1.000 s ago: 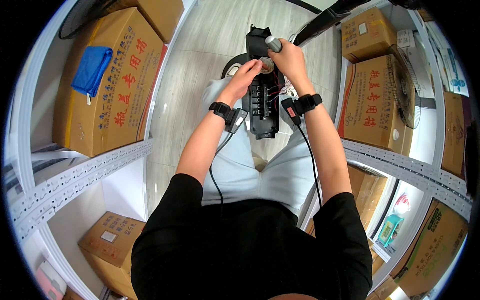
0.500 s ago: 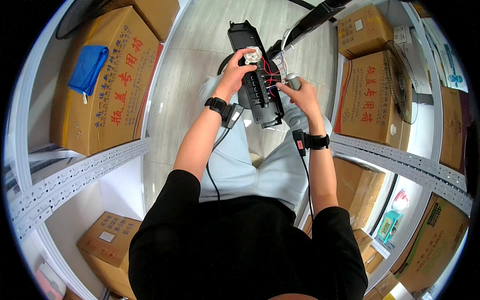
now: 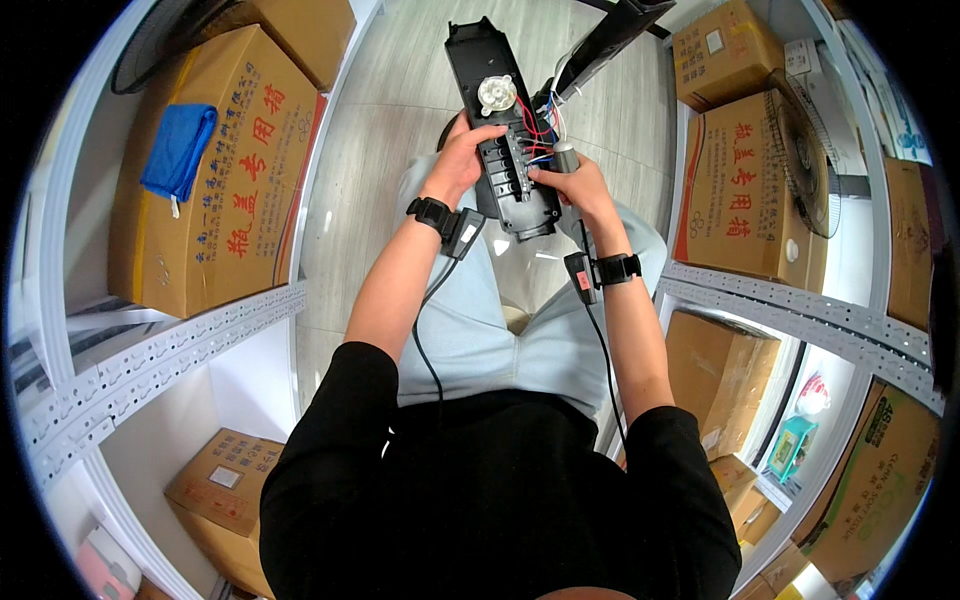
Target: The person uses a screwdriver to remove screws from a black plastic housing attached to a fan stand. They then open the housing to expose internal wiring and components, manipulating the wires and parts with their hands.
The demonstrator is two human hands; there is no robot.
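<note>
A long black plastic housing [image 3: 482,52] is held at a slant above my knees. On it sit a round, clear-whitish part [image 3: 497,94] and a black row of switches [image 3: 507,168]. Red, white and blue wires [image 3: 540,121] run from its right side toward a black post. My left hand [image 3: 458,162] is closed on the housing's left edge, thumb on top beside the switches. At the opposite edge, my right hand [image 3: 580,186] grips a grey-handled screwdriver [image 3: 565,157], its tip hidden, while the thumb presses near the wire ends.
A black post [image 3: 612,45] rises just beyond the wires. Shelves with cardboard boxes [image 3: 215,180] flank me on both sides; a blue cloth [image 3: 180,150] lies on the left box. At right, a round wire fan grille [image 3: 800,165] leans against a box [image 3: 735,190].
The housing has shifted slightly up and left. My left hand has moved off the round whitish part to the housing's edge. My right hand has come in against its right side with the screwdriver.
</note>
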